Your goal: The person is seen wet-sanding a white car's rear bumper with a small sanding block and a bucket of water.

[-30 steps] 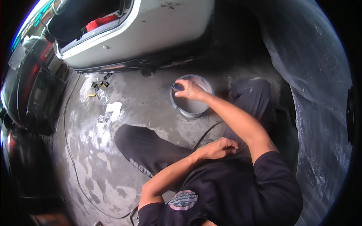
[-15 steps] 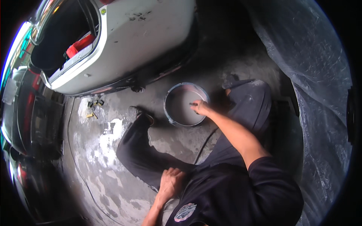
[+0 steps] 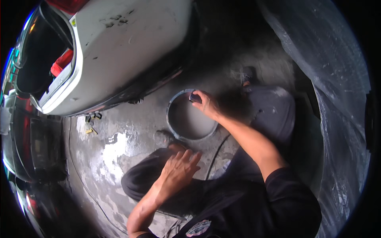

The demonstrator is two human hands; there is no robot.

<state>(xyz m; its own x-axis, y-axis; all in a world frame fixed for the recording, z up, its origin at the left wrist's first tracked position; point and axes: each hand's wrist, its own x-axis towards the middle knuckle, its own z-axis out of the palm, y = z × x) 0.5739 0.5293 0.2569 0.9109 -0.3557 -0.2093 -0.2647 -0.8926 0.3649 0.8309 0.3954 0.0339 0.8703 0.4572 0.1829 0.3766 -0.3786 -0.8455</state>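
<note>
A round bucket [image 3: 168, 115] with a bluish rim and cloudy grey liquid inside stands on the floor between my legs. Over its far right rim, my right hand [image 3: 205, 104] is closed around a small dark block [image 3: 194, 97], whose exact kind I cannot make out. My left hand [image 3: 178, 168] hovers near my left knee, its fingers spread and nothing in them. Beyond the bucket is the car's pale grey rear body panel [image 3: 135, 47], scuffed with dark marks and smeared along its lower edge.
Small black and yellow pieces [image 3: 92, 130] lie on the wet floor to the left, beside a thin cable [image 3: 81, 176]. A dark hose [image 3: 216, 154] runs near my legs. Plastic sheeting [image 3: 317, 51] hangs along the right. Another dark car [image 3: 35, 142] stands far left.
My right hand has risen from inside the bucket to its far rim, still holding the block. My left hand has lifted from my lap and spread its fingers. My legs have shifted.
</note>
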